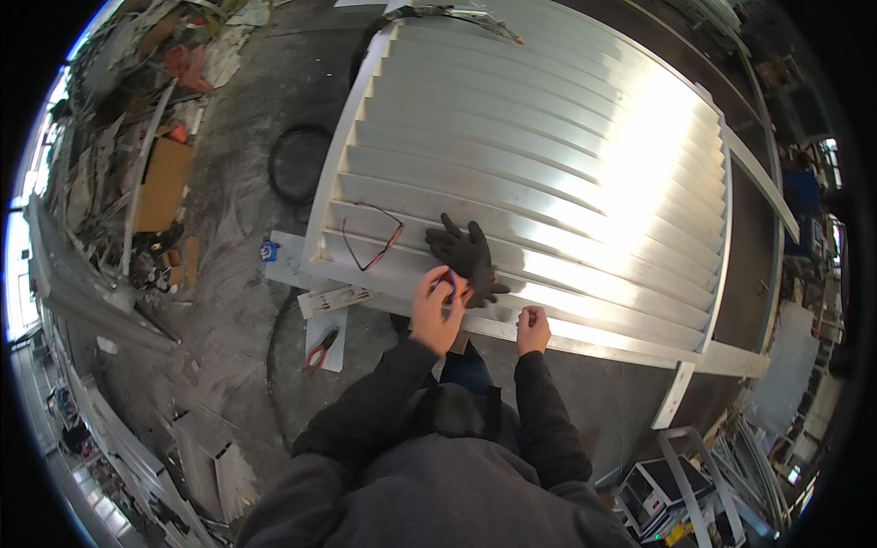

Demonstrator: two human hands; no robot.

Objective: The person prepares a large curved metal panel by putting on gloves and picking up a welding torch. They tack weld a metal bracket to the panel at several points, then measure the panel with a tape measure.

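"Hands?"
"Along the louvred panel's [539, 173] near edge: right hand [533, 331] curled closed, contents hidden; left hand [434, 315] gripping a small blue-orange item [454, 285]."
"Step?"
"You're handling it, seemingly; next move calls for clearance from the gloves [463, 249] just beyond."

Small blue object [450, 284], partly hidden, in left hand [434, 318]

Louvred panel [512, 155]: smooth, glossy metal
Black gloves [464, 248]: matt, cloth-like
Sleeves [365, 402]: matt cloth
Floor [233, 283]: dull, rough-looking
Brown sheet [163, 187]: matt, cardboard-like
Pliers handles [316, 358]: plastic-looking
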